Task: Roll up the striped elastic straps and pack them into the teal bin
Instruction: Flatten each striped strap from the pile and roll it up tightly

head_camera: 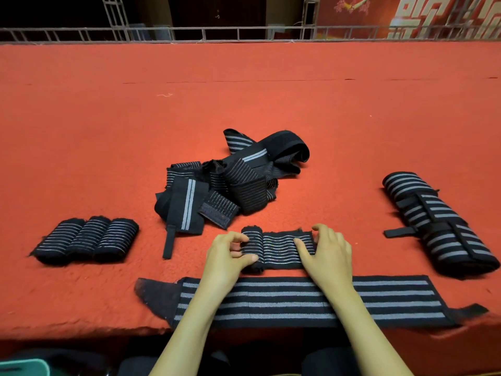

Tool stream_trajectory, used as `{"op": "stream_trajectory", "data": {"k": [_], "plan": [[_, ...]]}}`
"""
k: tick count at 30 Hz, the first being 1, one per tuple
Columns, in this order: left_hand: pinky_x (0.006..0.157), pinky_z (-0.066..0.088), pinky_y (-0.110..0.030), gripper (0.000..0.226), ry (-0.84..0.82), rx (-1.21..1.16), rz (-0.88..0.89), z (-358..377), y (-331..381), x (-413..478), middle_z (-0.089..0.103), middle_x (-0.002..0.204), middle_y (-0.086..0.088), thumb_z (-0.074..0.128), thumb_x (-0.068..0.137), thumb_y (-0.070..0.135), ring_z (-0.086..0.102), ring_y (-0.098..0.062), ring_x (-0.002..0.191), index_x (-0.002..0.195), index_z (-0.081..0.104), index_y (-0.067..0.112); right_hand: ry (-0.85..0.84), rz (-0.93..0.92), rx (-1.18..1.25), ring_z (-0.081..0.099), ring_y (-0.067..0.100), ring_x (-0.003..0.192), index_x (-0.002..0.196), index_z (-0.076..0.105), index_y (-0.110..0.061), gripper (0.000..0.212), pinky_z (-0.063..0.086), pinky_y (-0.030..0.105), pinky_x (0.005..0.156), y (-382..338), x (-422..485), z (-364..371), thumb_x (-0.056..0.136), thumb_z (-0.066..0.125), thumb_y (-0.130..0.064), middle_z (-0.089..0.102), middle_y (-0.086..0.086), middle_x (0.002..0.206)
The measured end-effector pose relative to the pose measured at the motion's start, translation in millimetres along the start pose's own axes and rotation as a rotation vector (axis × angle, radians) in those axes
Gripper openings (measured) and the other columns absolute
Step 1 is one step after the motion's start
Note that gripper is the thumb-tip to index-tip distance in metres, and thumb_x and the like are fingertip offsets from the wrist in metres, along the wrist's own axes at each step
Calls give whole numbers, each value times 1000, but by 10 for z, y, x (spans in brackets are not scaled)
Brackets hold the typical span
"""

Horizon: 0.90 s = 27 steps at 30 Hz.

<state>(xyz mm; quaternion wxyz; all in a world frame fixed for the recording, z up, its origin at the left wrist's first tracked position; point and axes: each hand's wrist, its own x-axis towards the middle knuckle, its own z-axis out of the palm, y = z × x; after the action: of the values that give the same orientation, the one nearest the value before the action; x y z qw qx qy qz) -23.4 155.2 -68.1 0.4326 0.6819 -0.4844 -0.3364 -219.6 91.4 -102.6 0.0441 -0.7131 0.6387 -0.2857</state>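
Observation:
A short black strap with thin pale stripes (pixel 279 248) lies in front of me, its left end wound into a small roll. My left hand (pixel 230 256) grips that roll with curled fingers and thumb. My right hand (pixel 325 253) presses the strap's flat right end down with its fingertips. Three finished small rolls (pixel 86 238) sit side by side at the left. A tangled heap of unrolled straps (pixel 230 180) lies in the middle. A long wide-striped strap (pixel 379 299) lies flat under my forearms. A corner of the teal bin (pixel 24 367) shows at the bottom left, below the table edge.
Larger rolled wide-striped straps (pixel 439 229) lie at the right. The red felt-covered surface (pixel 244 90) stretches far back to a metal railing (pixel 244 33). Its front edge (pixel 81 332) runs just before my body.

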Motion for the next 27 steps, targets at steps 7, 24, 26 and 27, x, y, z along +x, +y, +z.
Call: {"op": "stream_trajectory", "data": {"k": [7, 24, 26, 27], "plan": [[89, 46, -35, 39, 41, 104, 23, 264, 23, -56, 57, 107, 5, 70, 81, 28, 57, -15, 97, 107, 42, 23, 31, -41, 266, 50, 11, 93, 120, 55, -16, 31, 38, 33, 93, -1, -3, -81, 91, 62, -21, 55, -9, 95], [86, 37, -21, 33, 255, 281, 218, 241, 32, -88, 46, 105, 7, 69, 79, 12, 45, -8, 97, 107, 52, 14, -217, -99, 360, 55, 6, 79, 119, 51, -27, 37, 45, 31, 83, -25, 47, -53, 87, 67, -33, 57, -13, 77], [89, 35, -18, 32, 200, 327, 309, 333, 44, -63, 44, 104, 9, 73, 78, 16, 42, -6, 100, 104, 54, 15, -204, -86, 371, 56, 5, 77, 117, 51, -27, 36, 46, 32, 83, -16, 44, -47, 86, 68, -32, 57, -12, 76], [89, 31, -13, 30, 147, 315, 328, 354, 55, -47, 44, 104, 10, 74, 78, 22, 40, -5, 101, 102, 56, 16, -192, -83, 379, 56, 6, 76, 116, 52, -27, 35, 47, 33, 82, -11, 41, -44, 86, 69, -31, 57, -12, 75]]}}
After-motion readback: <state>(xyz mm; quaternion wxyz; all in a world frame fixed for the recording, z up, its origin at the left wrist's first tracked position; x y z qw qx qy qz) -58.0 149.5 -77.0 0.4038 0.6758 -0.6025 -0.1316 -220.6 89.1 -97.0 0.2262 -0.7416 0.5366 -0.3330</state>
